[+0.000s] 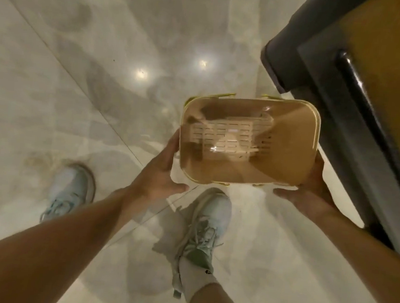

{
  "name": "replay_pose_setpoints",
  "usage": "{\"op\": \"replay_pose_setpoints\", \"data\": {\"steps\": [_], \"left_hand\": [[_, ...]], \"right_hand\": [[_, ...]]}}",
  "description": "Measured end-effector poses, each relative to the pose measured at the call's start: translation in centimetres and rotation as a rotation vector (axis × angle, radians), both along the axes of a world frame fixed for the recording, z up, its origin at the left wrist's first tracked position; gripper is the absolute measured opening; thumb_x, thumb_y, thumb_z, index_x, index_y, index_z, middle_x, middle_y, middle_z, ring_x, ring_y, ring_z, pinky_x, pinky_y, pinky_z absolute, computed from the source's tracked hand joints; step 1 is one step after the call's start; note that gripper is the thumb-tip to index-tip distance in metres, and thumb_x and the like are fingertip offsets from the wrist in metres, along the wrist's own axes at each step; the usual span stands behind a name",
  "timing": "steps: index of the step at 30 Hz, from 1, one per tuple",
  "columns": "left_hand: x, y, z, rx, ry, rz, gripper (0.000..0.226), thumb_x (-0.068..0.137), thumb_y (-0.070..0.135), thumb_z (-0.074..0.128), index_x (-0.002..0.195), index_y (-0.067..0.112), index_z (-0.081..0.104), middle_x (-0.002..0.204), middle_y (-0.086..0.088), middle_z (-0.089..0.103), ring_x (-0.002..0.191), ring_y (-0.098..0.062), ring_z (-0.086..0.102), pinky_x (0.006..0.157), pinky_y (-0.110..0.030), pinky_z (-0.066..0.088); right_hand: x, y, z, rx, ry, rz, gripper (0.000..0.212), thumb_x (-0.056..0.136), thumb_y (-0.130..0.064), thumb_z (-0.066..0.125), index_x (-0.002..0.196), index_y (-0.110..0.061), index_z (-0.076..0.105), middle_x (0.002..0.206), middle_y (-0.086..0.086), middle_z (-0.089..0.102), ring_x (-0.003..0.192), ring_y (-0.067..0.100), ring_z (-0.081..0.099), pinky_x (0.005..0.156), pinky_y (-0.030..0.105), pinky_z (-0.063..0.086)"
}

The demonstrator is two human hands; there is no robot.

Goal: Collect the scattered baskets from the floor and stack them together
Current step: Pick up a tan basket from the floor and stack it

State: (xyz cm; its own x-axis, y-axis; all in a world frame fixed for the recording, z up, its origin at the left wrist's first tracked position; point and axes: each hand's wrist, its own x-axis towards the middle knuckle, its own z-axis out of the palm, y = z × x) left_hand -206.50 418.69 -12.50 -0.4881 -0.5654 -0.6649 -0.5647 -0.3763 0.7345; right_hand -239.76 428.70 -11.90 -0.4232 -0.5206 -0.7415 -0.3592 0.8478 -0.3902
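Basket: tan plastic, rectangular with rounded corners, pale rim, slotted base showing lighter in the middle. Yellow-green edges peek out beyond the far rim and under the near rim; whether these are handles or more baskets nested beneath, cannot tell. Picture blurred, detail soft.

Held in the air above the floor, in front of the person, open side up. Left hand on the left short side, fingers curled against the wall, thumb under the near corner. Right hand cups the near right corner from below, fingers wrapped behind it. Hands apart, one at each end.

Right edge of basket sits just beside a dark cabinet with a wooden top and a black bar handle; little room on that side. Left and ahead: wide glossy marble tile. Below: two pale shoes, left shoe well apart from the basket, right shoe under its near edge.
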Motion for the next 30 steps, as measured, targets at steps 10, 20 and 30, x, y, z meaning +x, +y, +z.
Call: {"op": "replay_pose_setpoints", "data": {"steps": [10, 20, 30], "left_hand": [[2.4, -2.6, 7.9, -0.063, 0.015, 0.200, 0.124, 0.067, 0.017, 0.093, 0.157, 0.050, 0.015, 0.128, 0.032, 0.062, 0.113, 0.008, 0.062, 0.088, -0.006, 0.048], [17.3, -7.8, 32.6, -0.073, -0.032, 0.436, 0.121, 0.057, 0.006, 0.093, 0.146, 0.062, 0.034, 0.129, 0.037, 0.057, 0.124, -0.012, 0.057, 0.099, -0.052, 0.054], [34.5, -6.4, 61.6, -0.293, -0.049, 0.594, 0.122, 0.053, 0.048, 0.097, 0.152, 0.055, 0.026, 0.144, 0.021, 0.054, 0.124, -0.006, 0.060, 0.096, -0.025, 0.053]], "right_hand": [[3.3, -3.1, 8.3, -0.319, -0.108, 0.225, 0.062, 0.091, 0.002, 0.072, 0.131, -0.040, 0.052, 0.129, -0.017, 0.064, 0.109, -0.006, 0.066, 0.079, 0.022, 0.059], [16.0, -13.2, 32.5, -0.401, -0.419, 0.147, 0.104, 0.073, -0.001, 0.089, 0.153, -0.031, 0.028, 0.133, -0.017, 0.059, 0.118, 0.004, 0.062, 0.085, 0.021, 0.058], [31.9, -21.3, 60.7, -0.544, -0.569, 0.562, 0.112, 0.075, -0.015, 0.090, 0.152, -0.041, 0.013, 0.134, -0.041, 0.048, 0.122, -0.014, 0.052, 0.088, 0.002, 0.046]]}}
